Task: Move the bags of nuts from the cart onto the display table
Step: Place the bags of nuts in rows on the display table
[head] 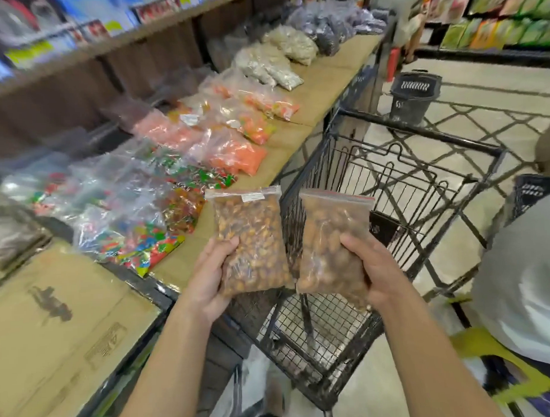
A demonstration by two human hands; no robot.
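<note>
Display table [325, 91] on the left, cart [391, 173] right beside it, basket [414, 94] on floor beyond cart

We counted two bags of nuts [253, 240] beside one cart [391, 179], two hands [207, 279], two floor baskets [414, 94] beyond the cart.

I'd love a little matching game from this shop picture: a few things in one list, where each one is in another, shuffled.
Things:
1. clear zip bag of mixed brown nuts with a white label
2. clear zip bag of larger light-brown nuts
3. black wire shopping cart
4. clear bags of orange sweets

Places:
A. lying on the display table
B. in the right hand
C. standing beside the table
D. in the left hand

Pairs: 1-D, 2-B, 3-C, 4-A
</note>
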